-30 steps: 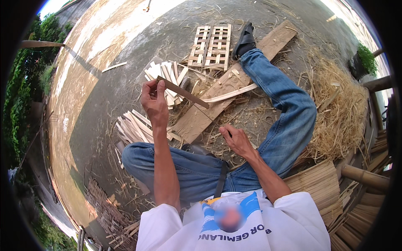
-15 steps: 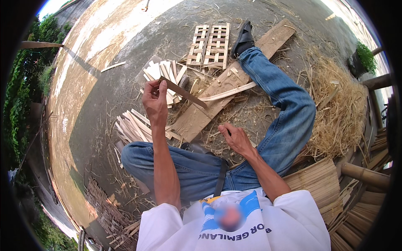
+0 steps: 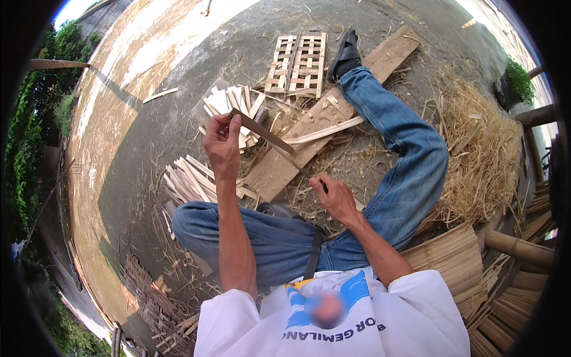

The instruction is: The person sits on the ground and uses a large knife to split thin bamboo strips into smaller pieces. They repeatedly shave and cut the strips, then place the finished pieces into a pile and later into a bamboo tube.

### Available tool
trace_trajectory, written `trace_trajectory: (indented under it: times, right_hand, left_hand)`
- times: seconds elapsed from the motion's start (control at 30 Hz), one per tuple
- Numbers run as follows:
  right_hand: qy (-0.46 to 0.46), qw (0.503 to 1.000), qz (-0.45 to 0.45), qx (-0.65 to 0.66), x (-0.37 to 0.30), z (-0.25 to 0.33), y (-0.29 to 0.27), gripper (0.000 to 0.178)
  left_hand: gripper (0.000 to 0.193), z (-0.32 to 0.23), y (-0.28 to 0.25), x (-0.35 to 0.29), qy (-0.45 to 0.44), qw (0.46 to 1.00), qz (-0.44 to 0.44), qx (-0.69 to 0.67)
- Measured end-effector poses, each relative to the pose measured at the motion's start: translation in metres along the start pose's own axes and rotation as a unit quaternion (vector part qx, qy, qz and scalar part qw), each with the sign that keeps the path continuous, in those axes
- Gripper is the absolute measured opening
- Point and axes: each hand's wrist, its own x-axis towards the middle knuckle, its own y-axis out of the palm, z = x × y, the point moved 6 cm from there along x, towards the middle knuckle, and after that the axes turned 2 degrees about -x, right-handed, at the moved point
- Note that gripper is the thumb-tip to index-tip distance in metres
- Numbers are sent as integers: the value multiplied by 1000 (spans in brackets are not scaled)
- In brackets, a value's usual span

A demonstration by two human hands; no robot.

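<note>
Head-worn wide fisheye, facing steeply down: shirt [image 3: 425, 306] nearest, jeans [image 3: 410, 131] farther, ground [image 3: 143, 154] beyond.

Strong daylight bleaches the pavement [image 3: 134, 68] (almost white in places); a shadow edge divides it from the evenly shaded floor [image 3: 140, 149]. Fisheye distortion bends the borders into black, the foliage [image 3: 27, 128] there seems soft, and a round blur overlies the shirt [image 3: 410, 315].
</note>
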Motion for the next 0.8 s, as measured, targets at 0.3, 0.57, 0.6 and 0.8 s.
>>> trace_trajectory:
  times: [0.3, 0.57, 0.6, 0.8]
  right_hand:
    - [90, 978, 44, 184, -24, -4, 75, 64]
    - [116, 967, 9, 228, -28, -12, 87, 58]
    - [115, 967, 7, 227, -28, -10, 86, 58]
    - [103, 979, 4, 174, -17, 5, 72, 62]
  left_hand:
    - [14, -4, 16, -1, 4, 994, 18, -104]
    - [13, 0, 17, 4, -15, 997, 12, -75]
    - [12, 1, 19, 4, -12, 996, 10, -88]
    - [13, -9, 24, -1, 23, 995, 7, -100]
